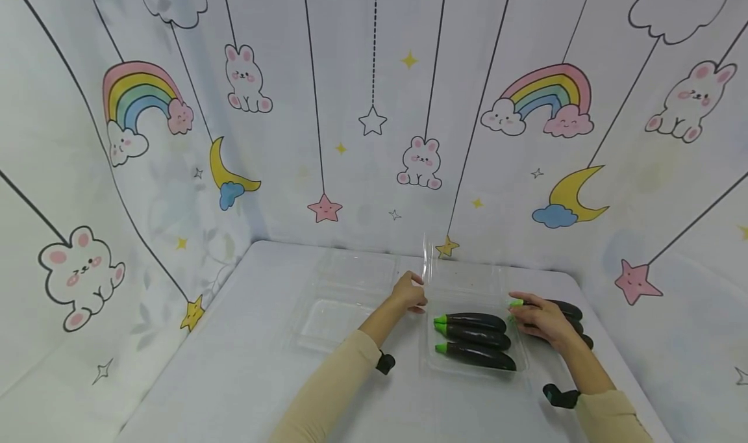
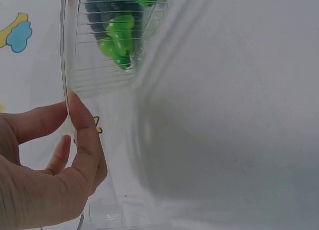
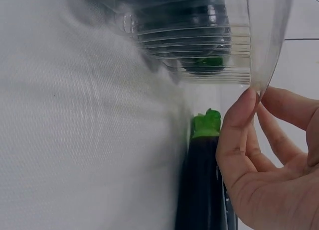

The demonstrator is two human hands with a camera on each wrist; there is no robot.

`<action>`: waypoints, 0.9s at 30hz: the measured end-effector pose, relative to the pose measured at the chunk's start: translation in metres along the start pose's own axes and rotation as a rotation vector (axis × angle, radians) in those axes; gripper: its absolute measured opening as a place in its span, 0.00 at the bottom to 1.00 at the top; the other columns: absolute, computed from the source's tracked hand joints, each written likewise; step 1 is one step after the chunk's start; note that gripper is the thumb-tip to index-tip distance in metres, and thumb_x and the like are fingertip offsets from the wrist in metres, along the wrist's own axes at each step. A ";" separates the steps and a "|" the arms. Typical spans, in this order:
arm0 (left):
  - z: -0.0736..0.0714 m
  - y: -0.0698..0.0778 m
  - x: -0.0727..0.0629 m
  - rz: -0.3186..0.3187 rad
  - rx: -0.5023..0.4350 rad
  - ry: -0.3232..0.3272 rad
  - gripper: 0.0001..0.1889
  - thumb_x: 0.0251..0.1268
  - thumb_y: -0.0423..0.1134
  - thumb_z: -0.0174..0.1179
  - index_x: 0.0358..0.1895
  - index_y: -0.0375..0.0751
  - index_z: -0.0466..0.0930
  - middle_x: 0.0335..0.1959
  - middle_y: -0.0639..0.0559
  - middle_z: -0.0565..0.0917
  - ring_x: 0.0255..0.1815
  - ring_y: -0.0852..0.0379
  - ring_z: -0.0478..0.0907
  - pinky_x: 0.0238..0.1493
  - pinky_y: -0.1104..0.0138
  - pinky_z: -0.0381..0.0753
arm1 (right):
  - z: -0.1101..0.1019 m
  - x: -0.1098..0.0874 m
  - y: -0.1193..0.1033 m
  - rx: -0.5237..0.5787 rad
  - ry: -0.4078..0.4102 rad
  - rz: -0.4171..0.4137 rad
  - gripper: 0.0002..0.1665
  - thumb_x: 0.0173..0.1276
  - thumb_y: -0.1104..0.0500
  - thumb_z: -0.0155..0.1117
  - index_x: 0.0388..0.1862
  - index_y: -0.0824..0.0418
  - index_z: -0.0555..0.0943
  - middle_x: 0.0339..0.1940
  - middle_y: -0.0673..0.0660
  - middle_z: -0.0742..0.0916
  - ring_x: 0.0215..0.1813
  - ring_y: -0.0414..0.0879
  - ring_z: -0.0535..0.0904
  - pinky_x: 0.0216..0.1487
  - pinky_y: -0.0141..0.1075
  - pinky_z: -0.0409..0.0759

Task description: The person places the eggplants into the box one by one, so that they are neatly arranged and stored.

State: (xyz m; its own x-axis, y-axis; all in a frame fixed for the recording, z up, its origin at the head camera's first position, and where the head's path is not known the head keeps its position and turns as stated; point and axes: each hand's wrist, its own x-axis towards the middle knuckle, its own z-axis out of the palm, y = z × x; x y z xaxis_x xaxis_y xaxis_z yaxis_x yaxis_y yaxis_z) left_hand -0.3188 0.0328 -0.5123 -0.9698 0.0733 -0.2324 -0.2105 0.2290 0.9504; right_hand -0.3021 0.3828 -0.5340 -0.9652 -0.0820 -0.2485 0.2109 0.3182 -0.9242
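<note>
A clear plastic box (image 1: pixel 473 373) with its lid (image 1: pixel 467 277) raised behind it holds three dark eggplants (image 1: pixel 474 334), green stems pointing left. My left hand (image 1: pixel 409 293) pinches the box's left rim; in the left wrist view its thumb and finger (image 2: pixel 84 135) meet on the thin edge. On the opposite side my right hand (image 1: pixel 542 318) pinches the right rim, and the right wrist view shows the ribbed wall (image 3: pixel 194 48) above the fingertips. Just beyond that hand, more eggplants (image 1: pixel 568 309) lie on the table, partly hidden by it. One loose eggplant (image 3: pixel 202 180) shows below the box wall.
A second clear box (image 1: pixel 333 303), lid open toward the back, sits to the left on the white table (image 1: pixel 234 378). Behind the table hangs a white cloth (image 1: pixel 374 170) printed with rabbits, stars and rainbows.
</note>
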 end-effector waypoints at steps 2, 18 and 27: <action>0.000 0.000 0.000 -0.002 -0.003 0.000 0.25 0.60 0.18 0.60 0.61 0.35 0.72 0.34 0.44 0.77 0.32 0.52 0.81 0.38 0.59 0.92 | 0.001 0.000 0.000 0.011 0.005 -0.001 0.42 0.74 0.55 0.70 0.81 0.65 0.64 0.51 0.51 0.87 0.52 0.45 0.84 0.49 0.39 0.88; -0.003 -0.001 0.000 0.033 -0.012 -0.014 0.22 0.58 0.16 0.59 0.55 0.35 0.73 0.36 0.46 0.74 0.28 0.53 0.79 0.41 0.53 0.92 | 0.009 -0.006 -0.004 0.024 0.039 -0.025 0.38 0.76 0.58 0.68 0.78 0.67 0.65 0.60 0.58 0.86 0.53 0.42 0.86 0.49 0.36 0.87; -0.004 -0.004 0.003 0.058 0.002 -0.033 0.20 0.56 0.14 0.59 0.50 0.34 0.73 0.40 0.46 0.73 0.27 0.51 0.80 0.38 0.56 0.92 | 0.012 -0.008 -0.003 -0.007 0.077 -0.030 0.35 0.76 0.55 0.68 0.75 0.67 0.68 0.56 0.56 0.88 0.50 0.43 0.86 0.48 0.37 0.88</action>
State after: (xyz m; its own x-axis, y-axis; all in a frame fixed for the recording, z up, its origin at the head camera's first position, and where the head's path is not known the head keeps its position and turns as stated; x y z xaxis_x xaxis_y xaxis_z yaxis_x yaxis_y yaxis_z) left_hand -0.3209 0.0280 -0.5158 -0.9758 0.1189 -0.1836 -0.1535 0.2257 0.9620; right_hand -0.2933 0.3708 -0.5331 -0.9801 -0.0189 -0.1976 0.1810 0.3237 -0.9287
